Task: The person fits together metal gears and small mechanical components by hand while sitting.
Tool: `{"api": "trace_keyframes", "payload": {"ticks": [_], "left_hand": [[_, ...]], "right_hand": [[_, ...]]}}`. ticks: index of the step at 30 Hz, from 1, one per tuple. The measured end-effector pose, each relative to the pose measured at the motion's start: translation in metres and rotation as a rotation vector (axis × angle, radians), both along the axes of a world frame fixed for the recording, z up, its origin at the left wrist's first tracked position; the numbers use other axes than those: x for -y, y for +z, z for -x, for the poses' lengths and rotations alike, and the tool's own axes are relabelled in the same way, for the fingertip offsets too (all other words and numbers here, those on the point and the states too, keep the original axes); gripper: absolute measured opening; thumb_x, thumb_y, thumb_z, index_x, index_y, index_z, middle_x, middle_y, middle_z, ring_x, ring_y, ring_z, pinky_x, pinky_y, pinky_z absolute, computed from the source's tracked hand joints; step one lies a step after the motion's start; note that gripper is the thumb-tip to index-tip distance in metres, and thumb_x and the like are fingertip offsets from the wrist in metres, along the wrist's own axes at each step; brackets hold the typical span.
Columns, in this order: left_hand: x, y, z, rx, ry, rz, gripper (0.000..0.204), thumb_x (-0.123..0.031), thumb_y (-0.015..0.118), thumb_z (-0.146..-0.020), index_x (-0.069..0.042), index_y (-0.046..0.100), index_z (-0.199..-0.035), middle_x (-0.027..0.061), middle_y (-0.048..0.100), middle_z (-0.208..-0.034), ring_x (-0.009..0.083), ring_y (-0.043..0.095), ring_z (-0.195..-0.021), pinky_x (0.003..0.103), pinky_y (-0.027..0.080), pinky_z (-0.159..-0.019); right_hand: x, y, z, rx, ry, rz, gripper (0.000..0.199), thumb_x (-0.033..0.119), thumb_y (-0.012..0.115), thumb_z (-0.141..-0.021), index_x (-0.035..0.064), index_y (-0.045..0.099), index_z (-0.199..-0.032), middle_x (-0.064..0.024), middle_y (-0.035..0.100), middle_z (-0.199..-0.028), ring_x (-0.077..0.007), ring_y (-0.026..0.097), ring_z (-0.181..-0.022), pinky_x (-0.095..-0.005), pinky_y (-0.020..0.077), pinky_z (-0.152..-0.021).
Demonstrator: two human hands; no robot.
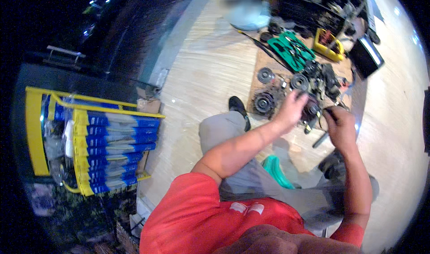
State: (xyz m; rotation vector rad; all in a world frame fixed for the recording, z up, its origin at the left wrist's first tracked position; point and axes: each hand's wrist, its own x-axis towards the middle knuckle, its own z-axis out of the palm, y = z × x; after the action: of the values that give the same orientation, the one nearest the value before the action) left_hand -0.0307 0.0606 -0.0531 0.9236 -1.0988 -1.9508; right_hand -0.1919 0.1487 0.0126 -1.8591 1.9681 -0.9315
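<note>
A dark round machine part [310, 108] sits between my hands. Left of it, my left hand [293, 109] is half-curled at its edge; right of it, my right hand [339, 121] is curled inward. I cannot tell either's grip. Beyond it: a green case [290, 52].

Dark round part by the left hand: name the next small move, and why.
Probably bring the right hand in toward the dark round part: the left hand is at it, while the right hand sits apart to its right, fingers curled. What those fingers grip, if anything, is unclear.
</note>
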Motion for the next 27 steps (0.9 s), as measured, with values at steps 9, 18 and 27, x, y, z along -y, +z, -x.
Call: {"api": "trace_keyframes", "payload": {"ticks": [9, 18, 27], "left_hand": [[0.001, 0.001, -0.007, -0.12, 0.169, -0.344, 0.021, -0.019, 0.044, -0.101, -0.002, 0.053, -0.107, 0.0099, 0.063, -0.098, 0.0199, 0.065, -0.087, 0.038, 0.056, -0.078], [-0.003, 0.018, -0.004, -0.216, 0.004, -0.26, 0.018, -0.013, 0.045, -0.099, 0.0, 0.051, -0.11, 0.0115, 0.063, -0.102, 0.0207, 0.065, -0.092, 0.036, 0.055, -0.083], [0.005, 0.009, -0.007, -0.226, 0.073, -0.354, 0.033, -0.02, 0.037, -0.101, 0.002, 0.047, -0.123, 0.0176, 0.059, -0.118, 0.031, 0.06, -0.107, 0.047, 0.047, -0.097]], "right_hand": [[-0.007, -0.021, -0.02, -0.29, 0.192, 0.122, 0.006, 0.013, 0.062, -0.074, 0.009, 0.057, -0.075, -0.0081, 0.054, -0.066, -0.0282, 0.06, -0.062, -0.0401, 0.0479, -0.053], [0.014, -0.012, 0.022, 0.252, -0.014, -0.166, 0.018, 0.018, 0.067, -0.083, 0.0003, 0.069, -0.088, -0.0195, 0.065, -0.077, -0.0292, 0.066, -0.071, -0.0363, 0.0496, -0.065], [-0.004, -0.016, -0.007, -0.117, 0.077, 0.088, 0.012, 0.019, 0.062, -0.078, 0.0083, 0.06, -0.074, -0.0122, 0.061, -0.071, -0.0335, 0.063, -0.069, -0.0455, 0.0505, -0.059]]}}
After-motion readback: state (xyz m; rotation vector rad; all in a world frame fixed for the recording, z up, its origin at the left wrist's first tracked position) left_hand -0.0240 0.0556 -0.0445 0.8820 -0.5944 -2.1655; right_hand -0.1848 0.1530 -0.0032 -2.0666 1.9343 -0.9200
